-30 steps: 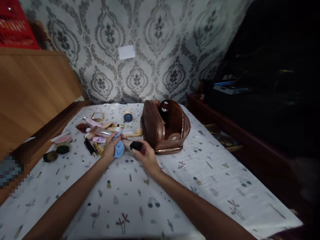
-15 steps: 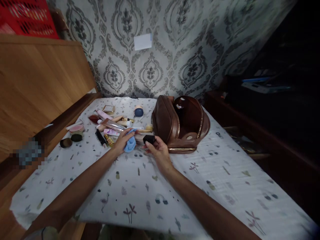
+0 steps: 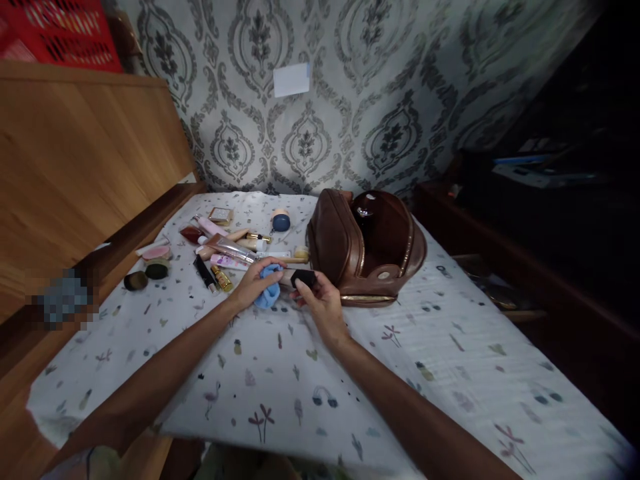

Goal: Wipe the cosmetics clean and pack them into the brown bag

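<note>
My left hand (image 3: 256,284), closed around a soft light-blue cloth (image 3: 269,295), has edged nearer the cap of a small pale bottle with a faceted black cap (image 3: 301,278). My right hand (image 3: 325,307) has that cap clamped between thumb and fingers. Less of the bottle's body shows now, so I judge the cloth reaches more of it. From the bottle, an unzipped brown leather bag (image 3: 329,233) sits at two o'clock, loose cosmetic tubes (image 3: 234,249) at ten.
</note>
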{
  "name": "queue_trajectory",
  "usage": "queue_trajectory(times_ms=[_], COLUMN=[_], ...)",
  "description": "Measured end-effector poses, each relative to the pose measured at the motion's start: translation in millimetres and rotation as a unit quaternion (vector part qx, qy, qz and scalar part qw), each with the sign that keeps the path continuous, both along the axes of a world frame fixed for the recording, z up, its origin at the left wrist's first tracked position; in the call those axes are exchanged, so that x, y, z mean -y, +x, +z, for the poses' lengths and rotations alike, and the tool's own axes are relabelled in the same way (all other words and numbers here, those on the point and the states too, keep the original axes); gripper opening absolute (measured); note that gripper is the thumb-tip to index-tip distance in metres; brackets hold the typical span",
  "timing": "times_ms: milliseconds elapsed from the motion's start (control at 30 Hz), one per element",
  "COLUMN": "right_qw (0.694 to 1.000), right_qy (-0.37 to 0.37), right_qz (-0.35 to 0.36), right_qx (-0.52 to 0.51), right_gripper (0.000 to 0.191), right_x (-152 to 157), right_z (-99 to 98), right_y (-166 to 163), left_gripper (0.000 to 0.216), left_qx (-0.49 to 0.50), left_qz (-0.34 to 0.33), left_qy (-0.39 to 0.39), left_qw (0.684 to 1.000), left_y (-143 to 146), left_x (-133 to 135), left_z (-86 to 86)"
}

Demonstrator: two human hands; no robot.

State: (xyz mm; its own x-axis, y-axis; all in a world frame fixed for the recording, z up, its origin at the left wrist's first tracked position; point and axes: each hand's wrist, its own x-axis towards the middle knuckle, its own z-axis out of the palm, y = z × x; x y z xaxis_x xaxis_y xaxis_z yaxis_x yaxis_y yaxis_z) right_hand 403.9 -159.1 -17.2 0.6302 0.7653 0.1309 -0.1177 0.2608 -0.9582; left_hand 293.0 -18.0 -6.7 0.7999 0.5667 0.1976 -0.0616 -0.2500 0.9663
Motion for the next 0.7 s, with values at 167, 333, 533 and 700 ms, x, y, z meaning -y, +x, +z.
queue_trajectory(times_ms=[167,333,533,700], right_qw=[1.000,1.000,0.999,0.996], right_qy=[-0.010,-0.009,-0.031,-0.048], right_qz=[0.005,0.003,-0.010,-0.015], right_qx=[0.002,-0.009,0.005,0.074], right_gripper=[0.041,0.047,0.036,0.027], right_x=[-1,-2,-1,-2], right_z=[-3.2,-2.6,-0.2,-6.9], right_y=[0,-3,-1,2], left_gripper=[0.036,0.036,0.034,0.030], left_qx=[-0.006,0.002,-0.022,-0.010], left_qz=[0.011,0.029,0.085,0.143], left_qy=[0.039,0.044,0.127,0.213], left_qw=[0.999,0.999,0.988,0.967], left_y=[1,3,3,0], left_x=[3,2,-2,8], left_z=[3.1,1.4,0.8,8.9])
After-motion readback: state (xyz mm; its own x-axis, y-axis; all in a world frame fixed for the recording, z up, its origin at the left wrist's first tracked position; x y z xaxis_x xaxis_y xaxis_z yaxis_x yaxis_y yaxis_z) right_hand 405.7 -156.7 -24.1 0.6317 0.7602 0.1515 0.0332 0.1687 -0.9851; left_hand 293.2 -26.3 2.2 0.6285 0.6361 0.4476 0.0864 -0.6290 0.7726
